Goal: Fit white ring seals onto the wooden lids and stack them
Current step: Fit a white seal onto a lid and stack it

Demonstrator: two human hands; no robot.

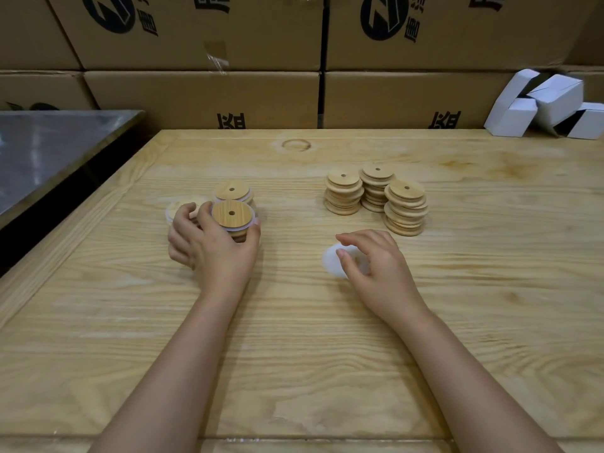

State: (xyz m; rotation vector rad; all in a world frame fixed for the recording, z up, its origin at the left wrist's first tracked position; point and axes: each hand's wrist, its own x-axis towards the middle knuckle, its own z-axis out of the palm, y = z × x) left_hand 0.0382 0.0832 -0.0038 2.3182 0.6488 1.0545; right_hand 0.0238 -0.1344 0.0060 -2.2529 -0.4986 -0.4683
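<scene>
Wood, pale grain: the lid (232,214) is a round disc with a small centre hole, and a white ring shows round its lower edge. The left hand (212,246) grips it, thumb on the right rim and fingers curled round the left, atop a short pile at the table's (294,354) centre-left. Just behind stands a sealed stack (232,191). A paler stack (179,206) sits partly hidden under the fingers. The right hand (376,266) lies curled over a white, blurred heap of seals (331,261); pinch or mere touch, cannot tell. Three bare stacks (376,188) stand close together beyond it. Cardboard boxes (202,93) wall the far edge, with white cartons (549,106) at right and a metal top (49,152) at left.
</scene>
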